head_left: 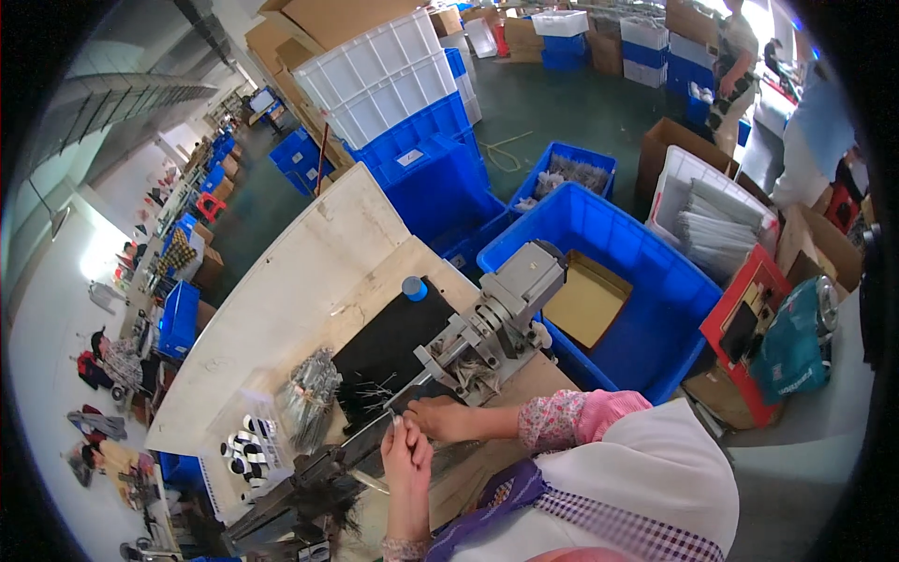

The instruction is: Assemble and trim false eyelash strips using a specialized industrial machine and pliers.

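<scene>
At the front of a grey metal bench machine (501, 304), my two hands meet and nearly touch. My left hand (405, 456) is closed, thumb and fingers pressed together; whatever they pinch is too small to make out. My right hand (440, 419) is curled beside the machine's front end, its fingertips partly hidden, and I cannot tell what it grips. Thin wire-like pieces (373, 391) lie on a black mat (393, 332) just beyond my hands. Left of them rests a bundle of thin silvery pieces (314, 395). A dark metal rail (309, 478) runs toward the lower left.
A blue cap-like cylinder (414, 288) stands on the mat. Black-and-white small parts (248, 451) sit at the left. A pale board (290, 272) borders the bench. Behind the machine is a big blue bin (646, 272) holding a cardboard tray (588, 298). White crates (375, 80) are stacked beyond.
</scene>
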The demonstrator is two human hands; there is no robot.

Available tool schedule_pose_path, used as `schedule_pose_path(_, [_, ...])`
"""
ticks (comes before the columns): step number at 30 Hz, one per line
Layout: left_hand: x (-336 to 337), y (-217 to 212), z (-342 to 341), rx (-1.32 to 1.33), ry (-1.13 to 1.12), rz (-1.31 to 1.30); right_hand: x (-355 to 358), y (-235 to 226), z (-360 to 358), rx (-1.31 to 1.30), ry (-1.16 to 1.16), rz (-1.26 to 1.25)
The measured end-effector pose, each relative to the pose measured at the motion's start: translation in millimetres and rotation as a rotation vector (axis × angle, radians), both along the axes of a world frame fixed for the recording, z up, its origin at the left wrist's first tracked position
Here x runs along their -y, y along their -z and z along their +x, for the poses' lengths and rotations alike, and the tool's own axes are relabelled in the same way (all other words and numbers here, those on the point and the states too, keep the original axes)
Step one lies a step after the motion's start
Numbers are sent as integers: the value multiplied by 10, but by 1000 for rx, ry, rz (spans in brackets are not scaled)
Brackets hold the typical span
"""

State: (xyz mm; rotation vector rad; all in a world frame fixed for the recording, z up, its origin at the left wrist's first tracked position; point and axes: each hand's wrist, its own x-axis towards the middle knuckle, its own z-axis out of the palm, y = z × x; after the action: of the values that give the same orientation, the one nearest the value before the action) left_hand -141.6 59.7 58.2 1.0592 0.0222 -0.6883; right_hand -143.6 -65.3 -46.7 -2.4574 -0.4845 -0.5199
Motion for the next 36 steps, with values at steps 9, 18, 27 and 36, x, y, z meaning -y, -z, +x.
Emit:
schedule_pose_path(9, [-2,206,-60,190,-336,27,17,-95,-26,-9,-61,46])
schedule_pose_path(18, [-72,234,197,49,-169,-48,94,-285,76,-191,0,-144])
schedule_pose_path(27, [-141,283,236,94,-107,-97,39,-283,3,-183,32,-141])
schedule_pose_path(36, [-142,349,341,26,-77,-68,128,-750,-398,-288,-150,-334])
